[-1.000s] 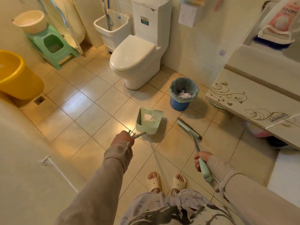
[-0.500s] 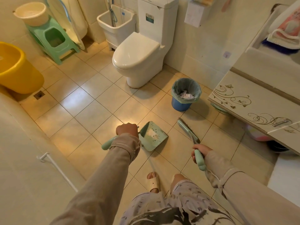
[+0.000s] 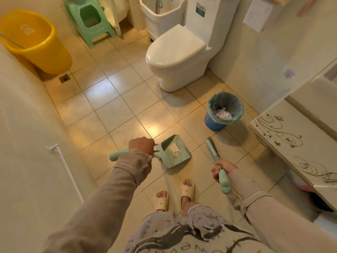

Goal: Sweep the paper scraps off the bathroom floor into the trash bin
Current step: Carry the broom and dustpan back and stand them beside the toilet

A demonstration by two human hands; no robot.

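Pale-green dustpan [image 3: 174,152] with white scraps [image 3: 173,148] inside — blue lined trash bin [image 3: 225,110] beyond, paper-filled.

Lying open: tiled floor [image 3: 113,99] from the dustpan [image 3: 173,154] to the toilet [image 3: 175,55], and a bare strip running from dustpan and brush [image 3: 212,150] to the bin [image 3: 225,111]. Crowding the right: cabinet [image 3: 284,136] just beside the bin, toilet standing near behind it. Closing the left: wall [image 3: 27,143] with rail [image 3: 67,170], bucket [image 3: 34,42] and stool [image 3: 91,21] sitting well apart at the far side.
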